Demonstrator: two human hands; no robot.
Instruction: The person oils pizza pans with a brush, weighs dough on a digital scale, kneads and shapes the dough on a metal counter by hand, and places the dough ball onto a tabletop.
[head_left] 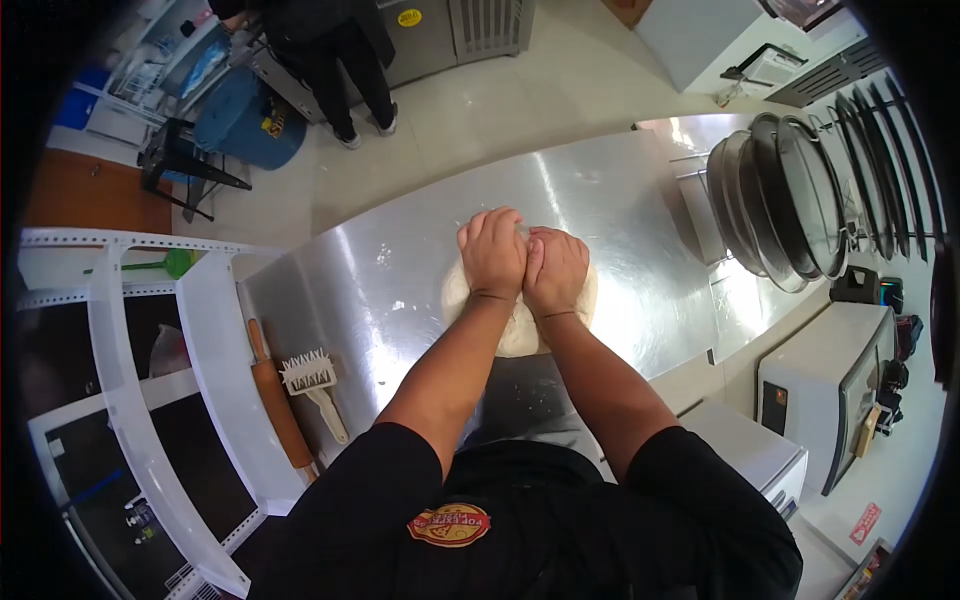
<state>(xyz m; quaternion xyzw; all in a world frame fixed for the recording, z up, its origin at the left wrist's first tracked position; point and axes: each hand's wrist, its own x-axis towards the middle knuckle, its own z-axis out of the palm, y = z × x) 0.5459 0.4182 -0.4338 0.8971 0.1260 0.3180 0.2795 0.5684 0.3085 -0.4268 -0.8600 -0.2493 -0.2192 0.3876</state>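
Note:
A pale mass of dough [520, 333] lies on the metal table [400, 240] close to its front edge. On top of it, side by side, press my left hand [493, 252] and my right hand [556, 270]. Both have their fingers curled over the dough's far side, and the fingertips are partly hidden. The dough shows between my forearms and at both outer sides of the hands.
At the table's left end lie a rolling pin [278, 405] and a spiked roller [308, 372], beside a white shelf rack [215, 350]. Round pans [800, 200] stand at the right. Beyond the table are a person [325, 60] and a blue bin [245, 120].

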